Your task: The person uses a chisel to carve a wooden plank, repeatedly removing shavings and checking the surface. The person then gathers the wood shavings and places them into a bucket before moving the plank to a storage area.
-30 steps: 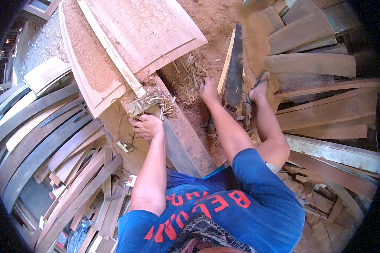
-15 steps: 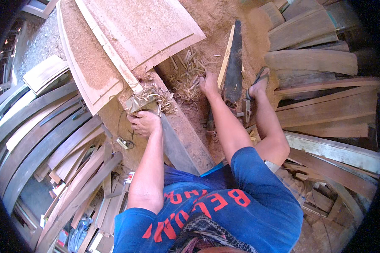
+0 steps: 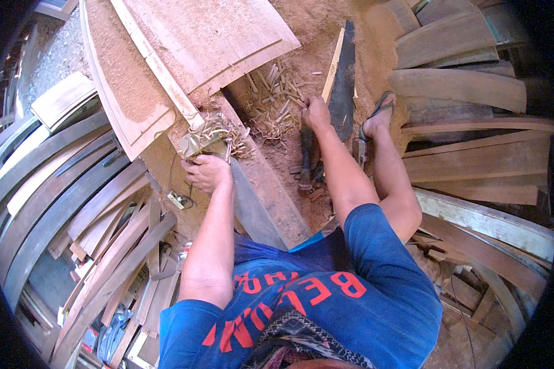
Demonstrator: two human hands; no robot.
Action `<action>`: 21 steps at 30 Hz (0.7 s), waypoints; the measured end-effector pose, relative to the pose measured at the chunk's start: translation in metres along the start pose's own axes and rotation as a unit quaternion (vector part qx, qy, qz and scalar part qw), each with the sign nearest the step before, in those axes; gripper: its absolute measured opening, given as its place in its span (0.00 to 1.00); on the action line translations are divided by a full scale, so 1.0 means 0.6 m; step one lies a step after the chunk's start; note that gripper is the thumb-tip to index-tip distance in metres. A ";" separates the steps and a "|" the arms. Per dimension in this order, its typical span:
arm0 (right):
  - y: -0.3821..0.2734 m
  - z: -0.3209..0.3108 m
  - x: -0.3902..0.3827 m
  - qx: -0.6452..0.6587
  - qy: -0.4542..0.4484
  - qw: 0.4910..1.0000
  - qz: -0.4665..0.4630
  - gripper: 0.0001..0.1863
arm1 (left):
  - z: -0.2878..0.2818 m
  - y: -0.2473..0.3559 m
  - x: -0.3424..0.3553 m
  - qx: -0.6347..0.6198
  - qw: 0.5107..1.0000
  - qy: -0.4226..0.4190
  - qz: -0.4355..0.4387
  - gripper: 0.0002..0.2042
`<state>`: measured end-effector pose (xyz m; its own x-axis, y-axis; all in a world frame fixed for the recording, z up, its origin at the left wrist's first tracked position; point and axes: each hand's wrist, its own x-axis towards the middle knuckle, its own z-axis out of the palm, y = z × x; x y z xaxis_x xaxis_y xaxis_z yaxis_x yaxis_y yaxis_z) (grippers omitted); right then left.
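Observation:
My left hand (image 3: 208,174) is closed on the rear of a boxy, greyish tool that looks like a hand plane (image 3: 194,142). Curled wood shavings (image 3: 218,130) partly bury that tool, which rests on a dusty wooden beam (image 3: 277,197) at the end of a long pale strip (image 3: 160,64). My right hand (image 3: 316,114) has its fingers curled together beside a heap of chips (image 3: 271,86). Anything between those fingertips is too small to name. Close by lie a light wooden slat (image 3: 333,61) and a long dark saw-like blade (image 3: 343,86).
A broad sawdust-covered panel (image 3: 221,37) spans the top. Stacked curved boards (image 3: 49,209) fill the left, and more planks (image 3: 474,160) the right. A dark-handled tool (image 3: 305,160) lies below my right hand. My sandalled foot (image 3: 378,120) rests on sawdust.
My right hand and forearm have shifted right and slightly up, uncovering more of the dark-handled tool. My left hand remains on the plane-like tool, with a slight shift left and up.

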<state>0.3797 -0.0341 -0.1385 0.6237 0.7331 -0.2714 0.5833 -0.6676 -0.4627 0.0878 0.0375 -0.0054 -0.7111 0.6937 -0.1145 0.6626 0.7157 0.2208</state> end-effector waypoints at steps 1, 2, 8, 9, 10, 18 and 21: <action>-0.002 -0.002 0.000 -0.005 -0.003 1.000 0.002 0.13 | 0.000 0.000 0.000 0.000 1.000 0.000 -0.001 0.27; 0.000 -0.007 0.000 0.020 -0.013 1.000 0.015 0.15 | 0.000 0.000 0.001 0.001 1.000 0.001 -0.003 0.27; 0.034 0.051 0.011 0.249 -0.067 0.956 0.137 0.22 | -0.009 0.010 -0.010 -0.011 1.000 0.013 0.018 0.28; 0.014 0.062 0.009 0.264 -0.075 0.950 0.149 0.23 | -0.008 0.009 -0.009 -0.008 1.000 0.017 0.016 0.28; -0.011 0.068 0.006 0.278 -0.084 0.943 0.162 0.24 | -0.006 0.007 -0.006 -0.005 1.000 0.021 0.015 0.28; -0.100 0.079 0.019 0.097 -0.023 0.974 0.205 0.22 | -0.007 0.002 -0.001 0.012 1.000 0.011 0.008 0.27; -0.043 0.101 0.057 0.185 -0.060 0.964 0.180 0.22 | -0.006 0.005 -0.004 0.019 1.000 0.009 0.020 0.28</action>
<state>0.3546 0.0160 -0.1871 0.6731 0.4878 -0.5558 0.1011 -0.8053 -0.5842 0.0907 0.0380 -0.0010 -0.6884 0.7199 -0.0891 0.6983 0.6909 0.1871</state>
